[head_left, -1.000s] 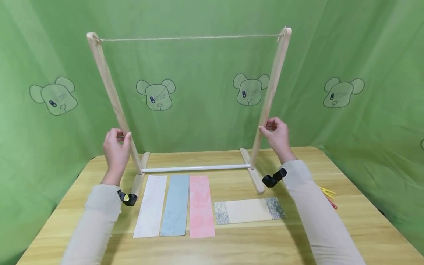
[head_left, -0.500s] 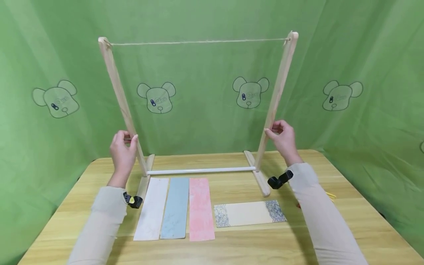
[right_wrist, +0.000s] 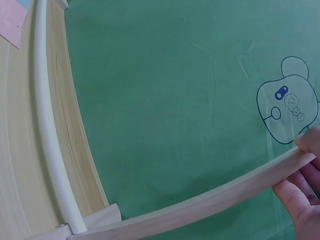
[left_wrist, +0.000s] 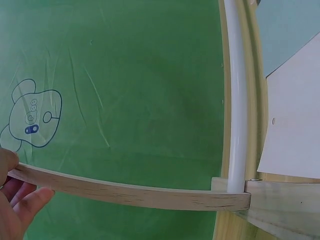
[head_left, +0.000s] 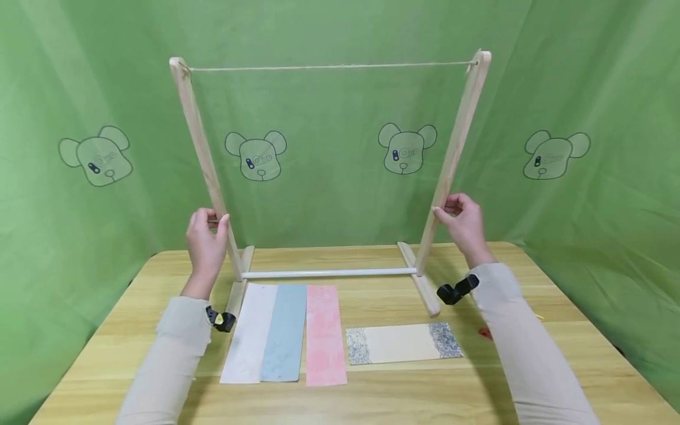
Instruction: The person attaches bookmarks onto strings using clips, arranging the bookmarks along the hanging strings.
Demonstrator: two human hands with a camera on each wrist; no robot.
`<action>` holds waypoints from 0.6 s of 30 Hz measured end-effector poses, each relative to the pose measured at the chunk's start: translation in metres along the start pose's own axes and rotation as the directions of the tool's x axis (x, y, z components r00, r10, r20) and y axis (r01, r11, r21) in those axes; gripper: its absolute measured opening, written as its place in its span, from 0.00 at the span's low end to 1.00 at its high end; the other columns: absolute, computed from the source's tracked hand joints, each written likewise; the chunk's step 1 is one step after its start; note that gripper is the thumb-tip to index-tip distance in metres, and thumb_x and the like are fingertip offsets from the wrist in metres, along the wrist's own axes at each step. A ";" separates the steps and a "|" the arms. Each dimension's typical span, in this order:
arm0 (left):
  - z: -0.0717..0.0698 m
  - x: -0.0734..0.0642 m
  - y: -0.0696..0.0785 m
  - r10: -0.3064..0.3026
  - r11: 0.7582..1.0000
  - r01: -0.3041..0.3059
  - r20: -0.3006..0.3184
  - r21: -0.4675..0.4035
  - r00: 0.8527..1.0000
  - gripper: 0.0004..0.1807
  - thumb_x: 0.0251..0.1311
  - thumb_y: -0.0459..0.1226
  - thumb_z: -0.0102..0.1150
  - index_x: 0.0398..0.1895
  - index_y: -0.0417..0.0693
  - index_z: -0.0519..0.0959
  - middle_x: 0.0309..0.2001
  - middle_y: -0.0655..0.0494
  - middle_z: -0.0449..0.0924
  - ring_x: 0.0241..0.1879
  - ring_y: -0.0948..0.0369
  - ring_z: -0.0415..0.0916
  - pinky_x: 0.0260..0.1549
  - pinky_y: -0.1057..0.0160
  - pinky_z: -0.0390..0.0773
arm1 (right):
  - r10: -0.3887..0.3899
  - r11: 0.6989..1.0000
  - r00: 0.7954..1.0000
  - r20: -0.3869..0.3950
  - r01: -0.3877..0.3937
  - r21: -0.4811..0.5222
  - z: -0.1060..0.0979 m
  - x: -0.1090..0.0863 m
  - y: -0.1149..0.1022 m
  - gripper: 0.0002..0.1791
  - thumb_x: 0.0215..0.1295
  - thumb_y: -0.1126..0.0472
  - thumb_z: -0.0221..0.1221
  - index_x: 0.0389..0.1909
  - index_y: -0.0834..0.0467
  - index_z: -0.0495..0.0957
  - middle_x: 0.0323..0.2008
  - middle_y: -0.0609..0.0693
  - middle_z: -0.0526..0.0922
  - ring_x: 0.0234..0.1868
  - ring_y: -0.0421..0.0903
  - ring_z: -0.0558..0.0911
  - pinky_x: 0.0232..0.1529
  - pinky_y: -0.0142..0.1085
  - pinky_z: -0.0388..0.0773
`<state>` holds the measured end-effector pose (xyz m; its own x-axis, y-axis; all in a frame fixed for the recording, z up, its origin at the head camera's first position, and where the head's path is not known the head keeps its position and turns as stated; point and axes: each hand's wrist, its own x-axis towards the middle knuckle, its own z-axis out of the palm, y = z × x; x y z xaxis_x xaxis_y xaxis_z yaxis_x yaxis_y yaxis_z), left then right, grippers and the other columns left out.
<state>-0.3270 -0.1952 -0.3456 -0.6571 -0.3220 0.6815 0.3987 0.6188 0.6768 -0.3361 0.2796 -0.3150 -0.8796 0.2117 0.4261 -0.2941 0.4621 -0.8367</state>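
A wooden rack (head_left: 458, 141) stands upright at the back of the table, with a string (head_left: 329, 66) tied between the tops of its two posts and a white rod (head_left: 329, 273) joining them low down. My left hand (head_left: 208, 242) pinches the left post (left_wrist: 125, 192) between thumb and fingers, a bit below its middle. On the other side my right hand (head_left: 466, 227) pinches the right post (right_wrist: 215, 200) at a similar height. Each post rises from a flat wooden foot (head_left: 419, 283) on the table.
In front of the rack lie a white strip (head_left: 247, 336), a blue strip (head_left: 285, 336) and a pink strip (head_left: 326, 336). A cream strip with blue patterned ends (head_left: 398, 344) lies crosswise to their right. Something red (head_left: 486, 333) shows beside my right sleeve. A green curtain (head_left: 329, 212) hangs behind.
The rack and both hands have shifted to the right across the view. The white strip's upper right corner now meets the blue strip, closing the gap between them. Both hands keep their hold.
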 end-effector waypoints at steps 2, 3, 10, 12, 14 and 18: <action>0.000 0.000 0.001 -0.012 1.000 0.012 -0.003 -0.006 1.000 0.13 0.61 0.34 0.58 0.41 0.30 0.72 0.40 0.38 0.75 0.39 0.48 0.75 0.39 0.56 0.79 | 0.009 1.000 1.000 -0.001 -0.009 0.004 0.000 0.000 0.000 0.12 0.60 0.66 0.61 0.41 0.63 0.70 0.35 0.45 0.74 0.37 0.34 0.74 0.40 0.19 0.75; 0.000 0.000 0.001 -0.021 1.000 0.021 -0.002 -0.010 1.000 0.13 0.61 0.34 0.58 0.41 0.30 0.72 0.40 0.38 0.75 0.39 0.48 0.76 0.38 0.56 0.79 | 0.013 1.000 1.000 -0.003 -0.013 0.006 0.000 0.000 0.000 0.12 0.60 0.66 0.61 0.42 0.63 0.70 0.36 0.45 0.74 0.37 0.35 0.74 0.41 0.19 0.75; -0.005 0.003 0.002 -0.083 0.996 0.084 0.017 -0.036 0.996 0.14 0.60 0.35 0.60 0.43 0.32 0.74 0.41 0.41 0.78 0.39 0.52 0.76 0.35 0.71 0.77 | 0.043 0.998 0.999 -0.015 -0.042 0.043 0.003 -0.002 -0.001 0.20 0.61 0.61 0.62 0.49 0.67 0.71 0.38 0.45 0.75 0.40 0.35 0.75 0.43 0.20 0.75; -0.007 0.004 0.001 -0.105 0.993 0.107 0.042 -0.042 0.994 0.15 0.60 0.36 0.60 0.45 0.33 0.75 0.43 0.42 0.78 0.40 0.53 0.76 0.34 0.73 0.76 | 0.039 0.998 0.999 -0.016 -0.038 0.051 0.003 -0.003 0.000 0.23 0.61 0.59 0.62 0.53 0.67 0.70 0.41 0.46 0.76 0.41 0.35 0.75 0.44 0.21 0.75; -0.010 0.003 0.001 -0.125 0.991 0.128 0.074 -0.042 0.989 0.17 0.60 0.37 0.60 0.47 0.34 0.75 0.44 0.42 0.79 0.40 0.53 0.76 0.34 0.72 0.76 | 0.032 0.998 0.999 -0.007 -0.032 0.055 0.002 -0.005 0.002 0.25 0.61 0.58 0.62 0.55 0.67 0.70 0.44 0.49 0.76 0.42 0.35 0.75 0.45 0.21 0.75; -0.017 -0.002 -0.001 -0.134 0.990 0.137 0.135 -0.013 0.982 0.19 0.60 0.37 0.61 0.51 0.36 0.75 0.46 0.42 0.80 0.43 0.51 0.78 0.39 0.61 0.78 | 0.005 1.000 0.999 0.031 -0.006 0.018 -0.003 -0.012 0.006 0.27 0.62 0.55 0.61 0.58 0.64 0.69 0.51 0.55 0.76 0.44 0.34 0.75 0.48 0.22 0.74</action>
<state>-0.3156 -0.2075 -0.3427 -0.7851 -0.3025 0.5405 0.3130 0.5593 0.7676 -0.3263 0.2827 -0.3240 -0.8923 0.1870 0.4109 -0.2960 0.4450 -0.8452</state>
